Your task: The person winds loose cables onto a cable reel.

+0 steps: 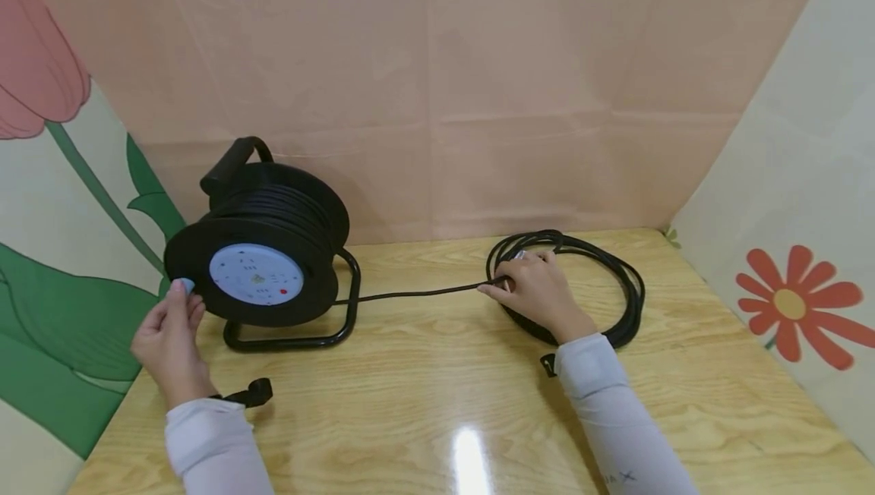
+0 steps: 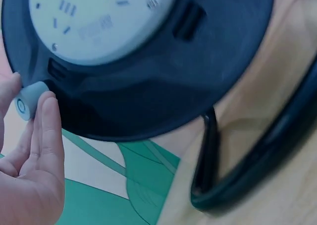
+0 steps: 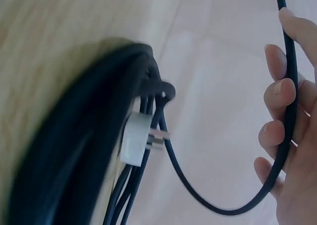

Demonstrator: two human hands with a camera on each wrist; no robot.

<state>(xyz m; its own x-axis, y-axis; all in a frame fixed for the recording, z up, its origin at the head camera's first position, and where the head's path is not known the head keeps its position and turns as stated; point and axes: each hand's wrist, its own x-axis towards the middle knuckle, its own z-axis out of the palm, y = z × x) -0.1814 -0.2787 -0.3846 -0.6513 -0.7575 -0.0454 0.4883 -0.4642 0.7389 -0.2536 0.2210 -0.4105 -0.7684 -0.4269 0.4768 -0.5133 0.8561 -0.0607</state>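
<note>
A black cable reel (image 1: 273, 206) stands at the left on its tubular frame, with a pale blue socket panel (image 1: 256, 275) on its face. My left hand (image 1: 174, 335) pinches the small grey-blue crank knob (image 2: 32, 100) at the rim between thumb and fingers. From the reel a black cable (image 1: 417, 294) runs right across the table to my right hand (image 1: 536, 290), whose fingers curl round it. Under and beyond that hand lies a loose coil of cable (image 1: 632, 290). In the right wrist view a white plug (image 3: 136, 138) with metal prongs rests against the coil.
Wood-grain table (image 1: 383, 404) beneath everything. A pink backdrop (image 1: 437, 85) rises behind the reel and coil, with flower-printed panels (image 1: 796, 305) at both sides. Black straps (image 1: 253, 392) hang by both wrists. The reel's carrying handle (image 1: 235, 165) points up at the back.
</note>
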